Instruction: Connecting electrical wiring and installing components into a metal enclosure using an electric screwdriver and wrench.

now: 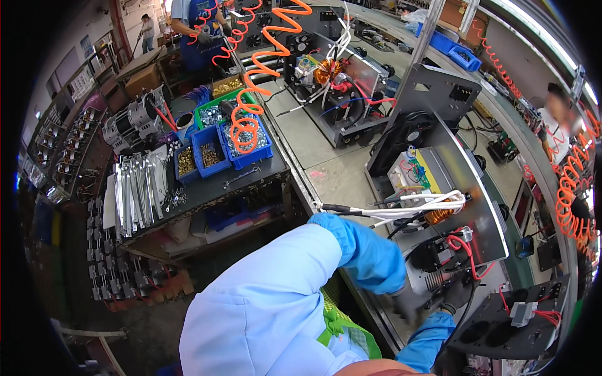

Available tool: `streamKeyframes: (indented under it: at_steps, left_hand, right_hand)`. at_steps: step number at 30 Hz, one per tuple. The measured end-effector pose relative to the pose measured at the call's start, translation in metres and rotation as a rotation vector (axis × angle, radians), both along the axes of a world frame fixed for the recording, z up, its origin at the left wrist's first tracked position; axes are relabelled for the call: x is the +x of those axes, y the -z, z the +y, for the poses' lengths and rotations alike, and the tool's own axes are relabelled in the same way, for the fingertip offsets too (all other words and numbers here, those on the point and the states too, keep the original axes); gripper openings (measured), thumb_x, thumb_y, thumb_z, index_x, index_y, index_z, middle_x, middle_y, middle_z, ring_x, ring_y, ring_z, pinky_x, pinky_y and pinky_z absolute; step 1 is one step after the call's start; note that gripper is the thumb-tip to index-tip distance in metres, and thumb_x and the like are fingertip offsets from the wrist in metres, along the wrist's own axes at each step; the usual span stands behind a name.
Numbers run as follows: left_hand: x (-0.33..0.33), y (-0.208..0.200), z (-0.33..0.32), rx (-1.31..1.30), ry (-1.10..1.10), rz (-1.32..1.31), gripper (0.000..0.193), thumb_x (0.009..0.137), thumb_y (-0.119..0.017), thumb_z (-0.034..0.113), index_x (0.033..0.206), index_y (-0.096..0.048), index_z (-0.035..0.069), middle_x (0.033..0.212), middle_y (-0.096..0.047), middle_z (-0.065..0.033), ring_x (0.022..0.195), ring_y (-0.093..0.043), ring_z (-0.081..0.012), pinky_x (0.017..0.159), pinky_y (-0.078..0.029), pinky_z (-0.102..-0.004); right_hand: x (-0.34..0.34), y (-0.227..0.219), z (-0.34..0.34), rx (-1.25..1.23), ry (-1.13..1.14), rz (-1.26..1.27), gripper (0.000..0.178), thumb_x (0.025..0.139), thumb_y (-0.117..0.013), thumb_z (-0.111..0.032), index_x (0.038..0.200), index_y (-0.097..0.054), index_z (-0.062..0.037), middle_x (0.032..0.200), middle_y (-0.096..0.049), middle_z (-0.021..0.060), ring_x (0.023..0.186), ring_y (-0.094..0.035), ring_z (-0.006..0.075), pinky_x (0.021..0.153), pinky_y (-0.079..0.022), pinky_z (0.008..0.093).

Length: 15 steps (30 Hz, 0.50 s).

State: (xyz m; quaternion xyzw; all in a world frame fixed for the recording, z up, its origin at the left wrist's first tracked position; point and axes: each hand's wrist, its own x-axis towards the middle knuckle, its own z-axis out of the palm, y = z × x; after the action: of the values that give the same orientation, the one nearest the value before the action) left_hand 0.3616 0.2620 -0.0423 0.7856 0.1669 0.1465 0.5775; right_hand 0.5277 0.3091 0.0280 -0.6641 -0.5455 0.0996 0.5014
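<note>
The half-finished machine (453,164) stands on the bench (326,163), and the black motor (430,253) sits low in its near end, with a ribbed metal barrel (433,280) beside it on the person's side. The gloved left hand (409,304) is at the near edge of the machine, just beside the barrel; it is blurred, so I cannot tell whether it grips anything. The gloved right hand (459,293) is at the machine's near end, close against the barrel's other side, fingers bent; what they hold, if anything, is hidden.

The motor looks dense and stiff, so I would judge it heavy for its size. The barrel's ribs should give gloves some grip, though smooth metal could slip. Best taken by the solid body from both sides, not by the red wires (467,247) above it, which look soft and easily pulled loose. White cables (423,207) and a copper coil (439,215) lie farther inside the machine; a black panel (486,335) leans at its right.
</note>
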Motion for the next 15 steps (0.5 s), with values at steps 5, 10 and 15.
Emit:
streamKeyframes:
  at_steps: [5,10,15]
  left_hand:
    - [-0.024,-0.141,0.030,-0.979,-0.005,-0.133,0.045,0.075,-0.063,0.016,0.113,-0.041,0.007,0.070,-0.060,-0.0090,0.048,-0.057,-0.0164,0.041,-0.047,-0.0268]
    - [-0.030,-0.014,-0.023,0.178,-0.001,0.078,0.080,0.072,-0.070,0.025,0.132,-0.025,-0.001,0.068,-0.056,-0.0116,0.066,-0.059,-0.0246,0.061,-0.049,-0.0402]
    - [-0.037,-0.159,0.012,-0.895,0.044,-0.090,0.021,0.081,-0.056,0.020,0.076,-0.061,0.000,0.063,-0.056,-0.0114,0.050,-0.055,-0.0203,0.048,-0.047,-0.0319]
  right_hand:
    - [0.006,0.010,0.003,-0.014,-0.045,0.041,0.037,0.087,-0.061,-0.025,0.112,-0.052,0.0005,0.101,-0.061,0.0176,0.091,-0.059,0.0336,0.080,-0.044,0.0404]
    - [0.010,0.011,0.007,0.063,0.090,-0.157,0.032,0.085,-0.059,-0.028,0.097,-0.061,0.0021,0.084,-0.066,0.0170,0.075,-0.061,0.0311,0.069,-0.044,0.0410]
    - [0.005,0.001,-0.004,-0.020,0.050,-0.091,0.031,0.087,-0.058,-0.027,0.095,-0.061,0.0028,0.085,-0.065,0.0187,0.076,-0.060,0.0320,0.070,-0.044,0.0414]
